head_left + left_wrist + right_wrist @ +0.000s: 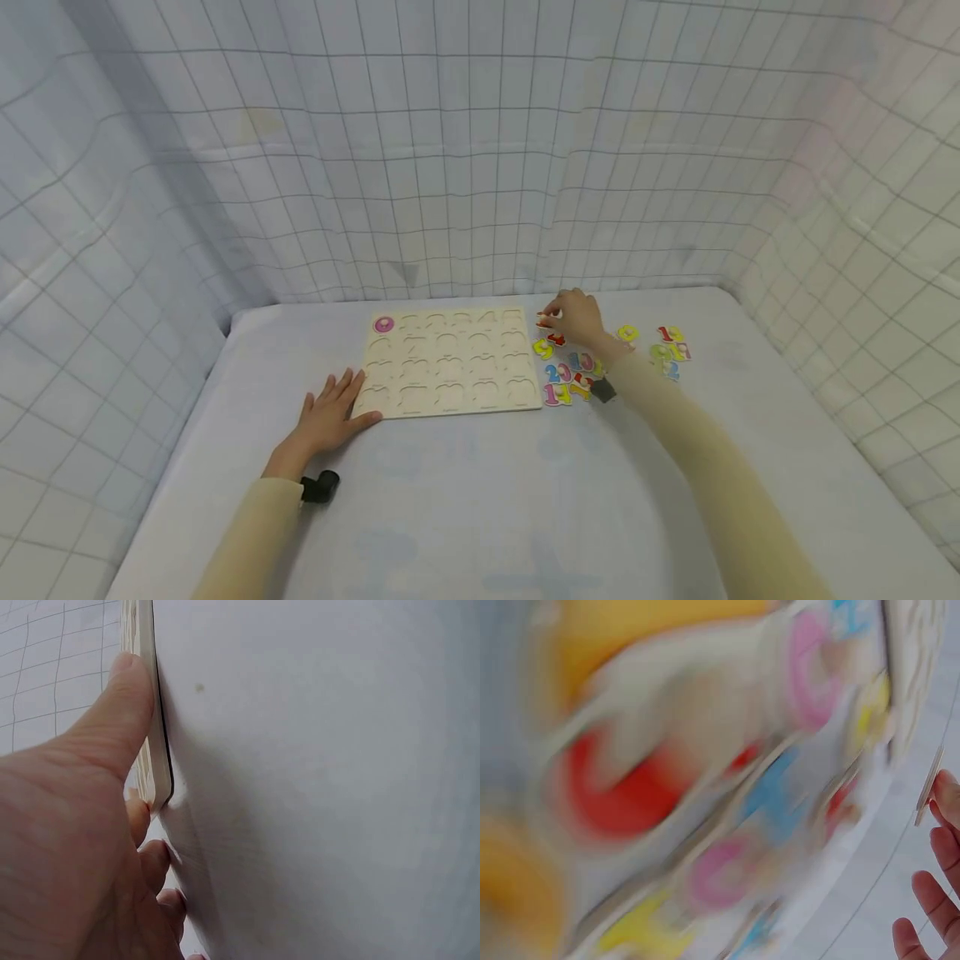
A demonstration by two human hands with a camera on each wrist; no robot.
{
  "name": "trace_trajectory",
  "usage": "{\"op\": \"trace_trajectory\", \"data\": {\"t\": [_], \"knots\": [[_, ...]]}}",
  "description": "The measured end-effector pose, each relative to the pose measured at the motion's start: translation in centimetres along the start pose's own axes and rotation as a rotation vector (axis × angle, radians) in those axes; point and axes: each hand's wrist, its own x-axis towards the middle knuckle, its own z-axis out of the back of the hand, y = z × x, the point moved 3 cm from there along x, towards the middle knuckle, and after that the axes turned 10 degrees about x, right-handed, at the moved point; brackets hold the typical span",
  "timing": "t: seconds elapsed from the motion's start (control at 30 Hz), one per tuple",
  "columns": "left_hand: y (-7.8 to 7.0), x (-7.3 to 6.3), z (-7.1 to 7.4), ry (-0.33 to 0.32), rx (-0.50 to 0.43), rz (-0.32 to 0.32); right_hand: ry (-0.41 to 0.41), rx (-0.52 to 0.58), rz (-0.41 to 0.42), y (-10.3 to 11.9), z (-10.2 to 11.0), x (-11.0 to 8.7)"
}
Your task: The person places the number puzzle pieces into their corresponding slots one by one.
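Right grip (579,318) pinches a piece (929,787), best kept level; left grip (328,422), fingers spread, should brace the board (450,363).

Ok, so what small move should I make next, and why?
I'd probably bring the piece left over the board. Your right hand pinches it beside the board's right edge, your left hand touches the near left corner, and apart from the purple piece, the slots look empty.
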Motion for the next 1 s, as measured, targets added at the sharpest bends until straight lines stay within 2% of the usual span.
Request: {"op": "trace_trajectory", "data": {"t": [0.1,0.3,0.47,0.57,0.77,1.0], "knots": [[0.0,-0.1,0.0,-0.002,-0.003,0.001,0.021,0.015,0.047,3.0,-1.4,1.7],[-0.1,-0.1,0.2,-0.008,-0.013,-0.004,0.091,-0.021,0.106,9.0,-5.1,5.0],[-0.1,-0.2,0.0,-0.01,-0.009,-0.005,0.139,0.0,0.109,12.7,-7.7,6.9],[-0.1,-0.1,-0.1,-0.01,-0.011,0.0,0.144,0.016,0.084,14.1,-9.1,7.9],[-0.4,-0.3,-0.2,-0.014,-0.006,0.002,0.166,-0.03,0.054,15.4,-11.8,9.1],[-0.1,-0.5,0.0,-0.021,-0.003,0.013,0.158,-0.056,0.022,16.6,-13.0,9.5]]}}
